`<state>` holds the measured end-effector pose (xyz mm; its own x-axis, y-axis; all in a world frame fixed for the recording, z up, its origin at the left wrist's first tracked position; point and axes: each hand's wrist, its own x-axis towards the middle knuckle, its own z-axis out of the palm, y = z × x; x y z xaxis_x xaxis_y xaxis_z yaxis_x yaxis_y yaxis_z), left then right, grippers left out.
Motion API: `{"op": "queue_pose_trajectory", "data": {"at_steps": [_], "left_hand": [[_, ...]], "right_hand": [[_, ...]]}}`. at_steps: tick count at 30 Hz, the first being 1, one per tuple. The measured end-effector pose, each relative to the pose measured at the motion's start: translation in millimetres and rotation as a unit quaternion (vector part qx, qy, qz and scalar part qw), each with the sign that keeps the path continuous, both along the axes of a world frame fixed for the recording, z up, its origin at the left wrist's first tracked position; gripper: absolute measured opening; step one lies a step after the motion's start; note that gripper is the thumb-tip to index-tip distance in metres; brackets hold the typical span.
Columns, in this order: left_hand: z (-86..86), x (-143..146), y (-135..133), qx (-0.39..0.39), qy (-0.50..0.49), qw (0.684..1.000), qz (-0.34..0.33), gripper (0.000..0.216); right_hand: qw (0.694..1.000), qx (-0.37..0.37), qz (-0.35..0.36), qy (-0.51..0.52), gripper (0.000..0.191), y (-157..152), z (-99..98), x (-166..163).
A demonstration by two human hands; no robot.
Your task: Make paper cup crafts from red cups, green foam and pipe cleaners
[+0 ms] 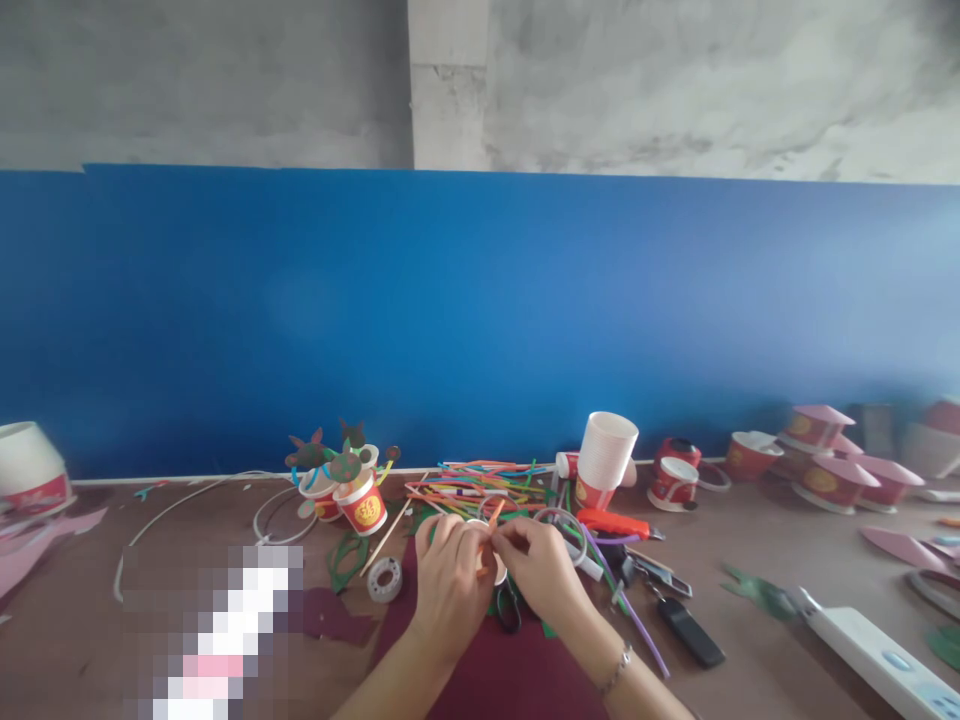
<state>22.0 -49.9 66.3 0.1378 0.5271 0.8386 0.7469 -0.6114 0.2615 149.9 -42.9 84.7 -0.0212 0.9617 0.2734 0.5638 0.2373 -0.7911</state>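
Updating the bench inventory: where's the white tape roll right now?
In the head view, the white tape roll lies on the brown table, left of the left hand, nearer the camera than the paper cup behind it.

Grey concrete wall (pixel 675 90), blue partition (pixel 480 320) before it, white power strip (pixel 874 650) lower right, black key fob (pixel 690 632)
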Motion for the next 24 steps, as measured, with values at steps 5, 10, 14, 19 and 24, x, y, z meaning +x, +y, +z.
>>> {"op": "queue_pose_trajectory", "data": {"at_steps": [5, 10, 14, 19, 24], "left_hand": [[-2.2, 0.2, 1.0, -0.007, -0.006, 1.000, 0.005, 0.016], [-2.7, -1.8, 4.3, -0.013, -0.015, 1.000, 0.011, 0.015], [-1.5, -1.7, 4.0, -0.010, -0.019, 1.000, 0.014, 0.015], [-1.1, -1.3, 6.7, -0.049, -0.039, 0.998, 0.002, 0.013], [2.1, -12.2, 22.0, -0.146, -0.074, 0.986, -0.026, 0.011]], "right_hand": [[1.000, 0.007, -0.008, -0.019, 0.021, -0.6, -1.2, -0.6], [1.000, 0.020, 0.011, -0.005, 0.023, 2.3, -3.5, 1.2], [1.000, 0.019, 0.016, 0.000, 0.022, 3.4, -4.0, 2.6], [1.000, 0.018, 0.006, -0.020, 0.019, 1.4, 0.5, 3.8], [0.997, 0.046, -0.028, -0.060, 0.014, 5.4, 4.4, 13.6]]}}
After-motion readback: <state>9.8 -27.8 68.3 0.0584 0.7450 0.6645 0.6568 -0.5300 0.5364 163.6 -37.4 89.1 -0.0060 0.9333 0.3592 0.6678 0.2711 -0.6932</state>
